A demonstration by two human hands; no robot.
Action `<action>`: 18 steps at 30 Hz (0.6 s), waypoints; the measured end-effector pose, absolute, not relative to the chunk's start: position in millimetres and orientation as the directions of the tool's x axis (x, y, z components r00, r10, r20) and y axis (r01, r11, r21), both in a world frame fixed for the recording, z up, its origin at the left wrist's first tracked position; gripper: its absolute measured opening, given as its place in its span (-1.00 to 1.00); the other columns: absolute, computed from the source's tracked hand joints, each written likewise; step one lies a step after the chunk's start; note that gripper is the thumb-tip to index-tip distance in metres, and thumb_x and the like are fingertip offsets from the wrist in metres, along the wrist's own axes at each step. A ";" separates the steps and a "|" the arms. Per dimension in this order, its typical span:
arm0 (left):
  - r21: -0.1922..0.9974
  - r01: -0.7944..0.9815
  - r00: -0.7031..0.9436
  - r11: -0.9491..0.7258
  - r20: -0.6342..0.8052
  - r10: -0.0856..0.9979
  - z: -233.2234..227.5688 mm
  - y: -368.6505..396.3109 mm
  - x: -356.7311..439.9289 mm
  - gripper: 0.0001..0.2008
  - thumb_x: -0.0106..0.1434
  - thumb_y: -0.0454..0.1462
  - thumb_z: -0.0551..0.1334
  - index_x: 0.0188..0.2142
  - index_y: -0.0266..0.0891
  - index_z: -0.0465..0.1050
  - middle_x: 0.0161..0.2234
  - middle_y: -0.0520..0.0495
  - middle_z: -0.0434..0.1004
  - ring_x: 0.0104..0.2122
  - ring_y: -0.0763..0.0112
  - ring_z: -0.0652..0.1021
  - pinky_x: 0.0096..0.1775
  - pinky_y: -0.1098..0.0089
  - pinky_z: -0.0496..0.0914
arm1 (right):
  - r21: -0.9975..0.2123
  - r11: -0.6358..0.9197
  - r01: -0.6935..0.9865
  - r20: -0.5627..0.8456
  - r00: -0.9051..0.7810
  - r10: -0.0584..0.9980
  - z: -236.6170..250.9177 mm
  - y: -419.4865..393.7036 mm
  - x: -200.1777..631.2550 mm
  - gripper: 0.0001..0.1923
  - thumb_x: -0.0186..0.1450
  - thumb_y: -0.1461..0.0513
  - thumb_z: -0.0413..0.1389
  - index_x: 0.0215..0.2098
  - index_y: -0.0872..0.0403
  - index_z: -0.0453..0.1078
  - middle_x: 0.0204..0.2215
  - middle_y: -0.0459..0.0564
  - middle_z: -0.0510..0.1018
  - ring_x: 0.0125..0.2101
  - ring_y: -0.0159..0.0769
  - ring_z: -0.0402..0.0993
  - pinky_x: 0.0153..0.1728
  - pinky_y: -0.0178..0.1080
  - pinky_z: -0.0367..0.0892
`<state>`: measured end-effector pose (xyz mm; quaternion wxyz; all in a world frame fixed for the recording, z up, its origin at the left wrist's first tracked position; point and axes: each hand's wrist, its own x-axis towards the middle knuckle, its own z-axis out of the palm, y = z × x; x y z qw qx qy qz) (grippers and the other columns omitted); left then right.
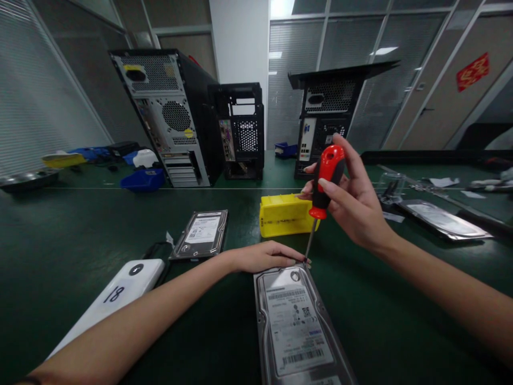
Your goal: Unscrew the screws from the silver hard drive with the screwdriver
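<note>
A silver hard drive (298,326) with a white label lies on the green table in front of me. My left hand (266,256) is closed on its far edge, with the fingertips at the far right corner. In my right hand (355,200) is a screwdriver (329,163) with a red and black handle, tilted, gripped between thumb and fingers. Its tip meets the drive's far right corner beside my left fingertips; whether a screw sits there is too small to tell. Just beyond, a yellow plastic bin (280,218) stands behind the screwdriver.
A second hard drive (202,233) lies to the left, near a white power bank marked 18 (120,294). Another drive (443,218) and a clear cup (390,187) are at right. Computer cases (176,117) line the back, with a blue bin (143,180) beside them.
</note>
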<state>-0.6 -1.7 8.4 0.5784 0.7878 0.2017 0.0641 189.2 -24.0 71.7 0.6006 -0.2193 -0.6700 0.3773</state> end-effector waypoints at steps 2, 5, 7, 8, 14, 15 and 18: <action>0.937 0.245 0.910 -0.250 -0.134 0.391 9.0 -2.2 -0.5 -0.66 0.36 -0.30 0.07 0.10 -0.25 0.37 0.08 -0.10 0.43 0.07 0.34 0.41 0.12 0.30 0.24 | -0.769 0.619 -0.162 0.640 -0.180 0.747 71.9 -23.5 189.4 -0.40 0.24 0.24 0.14 0.17 -0.32 0.11 -0.08 -0.13 0.44 -0.26 -0.28 0.51 -0.11 -0.04 0.45; 0.940 0.238 0.910 -0.244 -0.128 0.394 6.9 -1.8 -0.6 -0.67 0.36 -0.31 0.08 0.08 -0.24 0.38 0.07 -0.08 0.44 0.07 0.35 0.41 0.12 0.30 0.23 | -0.768 0.620 -0.161 0.640 -0.147 0.754 74.1 -21.8 191.5 -0.41 0.18 0.29 0.21 0.10 -0.26 0.17 -0.11 -0.13 0.45 -0.27 -0.30 0.51 -0.15 -0.08 0.49; 0.945 0.233 0.907 -0.231 -0.126 0.402 3.7 -0.5 -0.9 -0.68 0.35 -0.31 0.09 0.07 -0.21 0.39 0.08 -0.07 0.43 0.07 0.36 0.41 0.12 0.30 0.23 | -0.756 0.635 -0.155 0.653 -0.121 0.748 76.8 -21.1 193.9 -0.42 0.12 0.32 0.25 0.03 -0.23 0.19 -0.12 -0.14 0.45 -0.28 -0.32 0.50 -0.19 -0.14 0.50; 0.948 0.232 0.904 -0.217 -0.128 0.407 1.8 0.4 -1.1 -0.68 0.35 -0.30 0.10 0.07 -0.20 0.39 0.08 -0.05 0.43 0.08 0.36 0.41 0.12 0.30 0.23 | -0.752 0.642 -0.150 0.658 -0.111 0.745 78.3 -21.1 195.0 -0.42 0.10 0.33 0.27 -0.01 -0.21 0.20 -0.12 -0.14 0.45 -0.29 -0.34 0.50 -0.20 -0.17 0.50; 0.968 0.230 0.890 -0.100 -0.168 0.425 -6.0 3.1 -1.5 -0.68 0.32 -0.29 0.13 0.06 -0.18 0.40 0.07 -0.03 0.43 0.06 0.35 0.41 0.10 0.28 0.24 | -0.770 0.593 -0.238 0.627 -0.105 0.772 84.9 -23.0 196.2 -0.54 0.12 0.26 0.25 -0.09 -0.18 0.21 -0.30 -0.18 0.44 -0.44 -0.41 0.43 -0.39 -0.29 0.45; 0.968 0.230 0.889 -0.099 -0.167 0.427 -6.1 3.0 -1.3 -0.68 0.32 -0.29 0.13 0.05 -0.17 0.40 0.07 -0.03 0.43 0.07 0.35 0.41 0.10 0.28 0.24 | -0.782 0.559 -0.277 0.603 -0.108 0.791 85.3 -22.9 195.7 -0.63 0.17 0.19 0.20 -0.09 -0.16 0.24 -0.32 -0.17 0.42 -0.46 -0.40 0.41 -0.44 -0.30 0.44; 0.966 0.235 0.887 -0.107 -0.168 0.431 -5.7 2.3 -0.7 -0.68 0.31 -0.31 0.13 0.05 -0.16 0.41 0.07 -0.02 0.43 0.07 0.36 0.41 0.10 0.28 0.23 | -0.819 0.450 -0.357 0.518 -0.122 0.846 86.1 -21.8 195.1 -0.73 0.27 0.05 0.04 -0.10 -0.07 0.35 -0.34 -0.12 0.40 -0.48 -0.40 0.38 -0.47 -0.30 0.43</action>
